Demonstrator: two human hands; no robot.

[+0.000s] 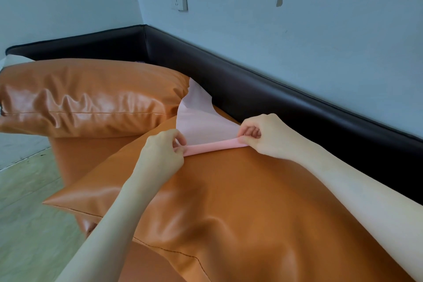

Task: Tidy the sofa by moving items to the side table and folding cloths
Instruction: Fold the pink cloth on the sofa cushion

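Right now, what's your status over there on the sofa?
Left hand and right hand both pinching pink cloth. Near edge stretched taut over orange cushion. Nothing in the way.

The orange leather sofa bore a large orange cushion beyond the fingers and to their left, and a pink cloth stretched between both hands' fingers, reaching past them toward the cushion.

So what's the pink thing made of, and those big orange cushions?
The pink cloth looks like thin, soft, matte fabric: it drapes, and bunches into a roll between the left hand and right hand, which pinch it. The orange cushions look like leather or faux leather, I can't tell which: smooth, shiny, with glare patches, wrinkles and stitched seams.
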